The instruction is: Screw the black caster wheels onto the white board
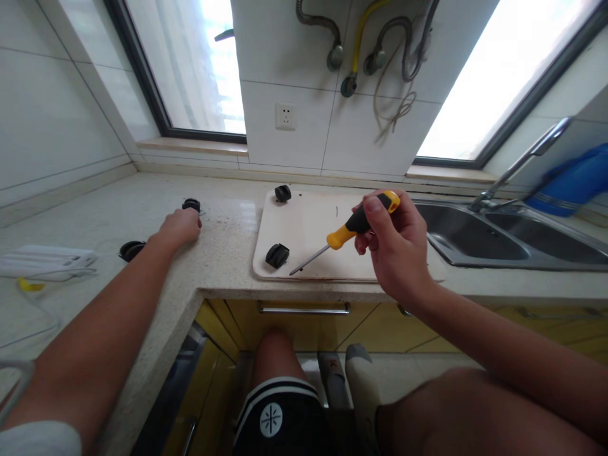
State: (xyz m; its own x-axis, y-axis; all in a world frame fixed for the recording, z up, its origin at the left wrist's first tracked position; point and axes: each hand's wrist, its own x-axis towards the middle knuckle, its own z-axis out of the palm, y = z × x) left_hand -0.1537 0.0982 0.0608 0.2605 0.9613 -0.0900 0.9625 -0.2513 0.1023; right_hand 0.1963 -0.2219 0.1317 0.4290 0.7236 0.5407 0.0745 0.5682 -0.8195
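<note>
Above the right part of the pale board [313, 231], right hand [399, 244]: grip closed round the handle of a yellow-and-black screwdriver [357, 221], shaft slanting down toward near left, tip just right of the near caster [277, 256]; contact with board unclear. Far caster [282, 194] stands at board's far left corner. Left of board, on the tabletop [230, 237], left hand [181, 227] at a third caster [191, 204]; grip closure cannot be told. Sink [475, 235] right of board.
</note>
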